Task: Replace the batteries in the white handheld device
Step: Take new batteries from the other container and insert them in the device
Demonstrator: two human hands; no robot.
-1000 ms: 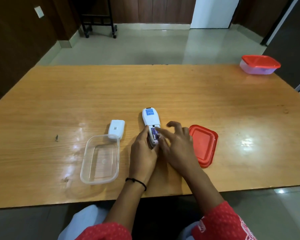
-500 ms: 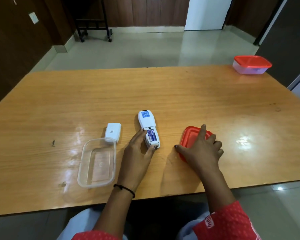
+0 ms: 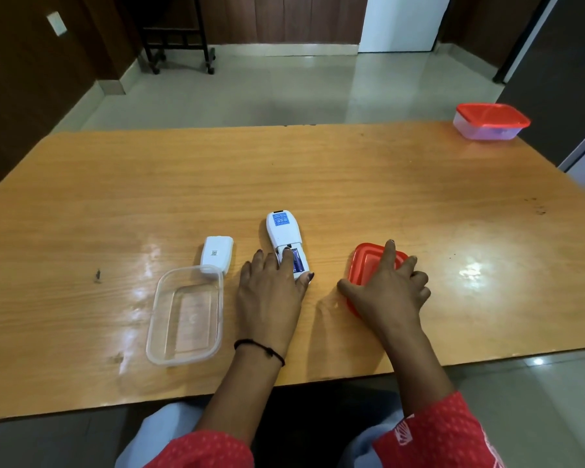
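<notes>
Leaving the open battery bay, the right hand (image 3: 390, 292) now rests spread on the red lid (image 3: 363, 265) while the left hand (image 3: 271, 295), fingers loosely open, steadies the white device (image 3: 283, 231) on the table (image 3: 352, 177), batteries (image 3: 298, 261) apparently seated, cover (image 3: 218, 252) unfitted.

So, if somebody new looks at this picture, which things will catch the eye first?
Probably the white handheld device at the table's centre, back up, battery compartment open, with the left hand resting on it. Next, the right hand on the loose red lid beside it. Left of the device lie its white battery cover and an empty clear container.
</notes>
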